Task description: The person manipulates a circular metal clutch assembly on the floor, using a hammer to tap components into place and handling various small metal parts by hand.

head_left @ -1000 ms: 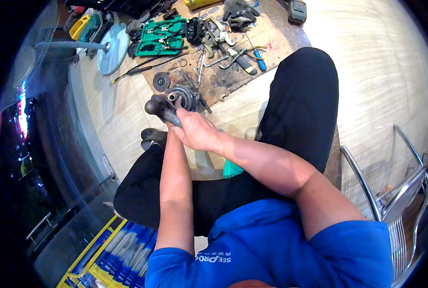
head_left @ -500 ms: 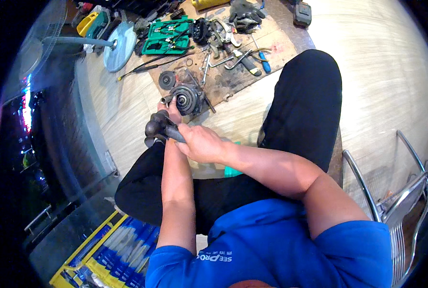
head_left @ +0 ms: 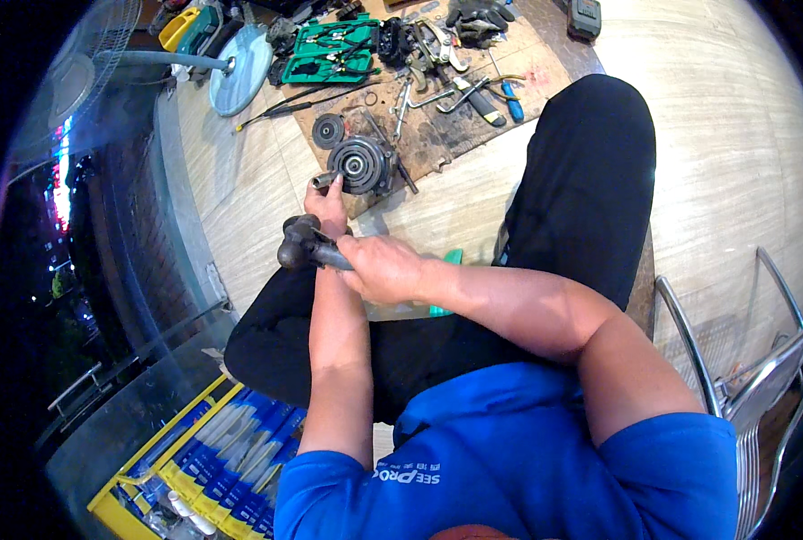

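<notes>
My right hand is closed round the handle of a hammer. The dark, rounded hammer head hangs over my left wrist. Farther out, my left hand grips a short hollow metal tube, thumb along it, at the near left side of a round grooved pulley. This pulley sits on a dark metal body, and whether the tube touches it I cannot tell. A smaller round metal disc lies just beyond. The hammer partly hides my left wrist.
Pliers and wrenches lie on a stained board, beside a green tool case. A fan base stands far left. At right is a metal chair; a yellow rack with blue packages is near left.
The floor and tools have shifted slightly up and right in the picture. The hammer head now appears a little farther from the pulley. Both hands keep their holds.
</notes>
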{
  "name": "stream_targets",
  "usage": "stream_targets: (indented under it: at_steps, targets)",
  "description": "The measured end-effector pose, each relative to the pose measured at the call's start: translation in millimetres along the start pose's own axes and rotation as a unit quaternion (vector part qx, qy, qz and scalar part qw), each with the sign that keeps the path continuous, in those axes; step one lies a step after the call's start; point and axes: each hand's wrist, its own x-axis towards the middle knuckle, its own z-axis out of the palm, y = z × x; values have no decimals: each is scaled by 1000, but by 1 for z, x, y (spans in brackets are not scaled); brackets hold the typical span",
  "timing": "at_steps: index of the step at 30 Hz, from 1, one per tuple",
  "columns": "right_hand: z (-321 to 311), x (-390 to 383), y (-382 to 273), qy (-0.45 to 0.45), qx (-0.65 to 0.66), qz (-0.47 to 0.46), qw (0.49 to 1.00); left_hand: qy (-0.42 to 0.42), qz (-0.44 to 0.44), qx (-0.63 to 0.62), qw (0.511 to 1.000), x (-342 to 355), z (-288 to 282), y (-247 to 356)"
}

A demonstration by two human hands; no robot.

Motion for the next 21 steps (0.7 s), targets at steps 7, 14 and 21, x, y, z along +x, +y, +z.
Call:
stream_targets:
  at_steps: [7,14,21]
  targets:
    - [4,1,5,5,4,-3,1000,25,13,-20,999,4,-1,-7]
    - [5,3,7,-6,5,0,1000,24,6,53,998,3,-4,-7]
    - [7,5,11,9,1,3,1000,0,40,65,997,-2,2,3]
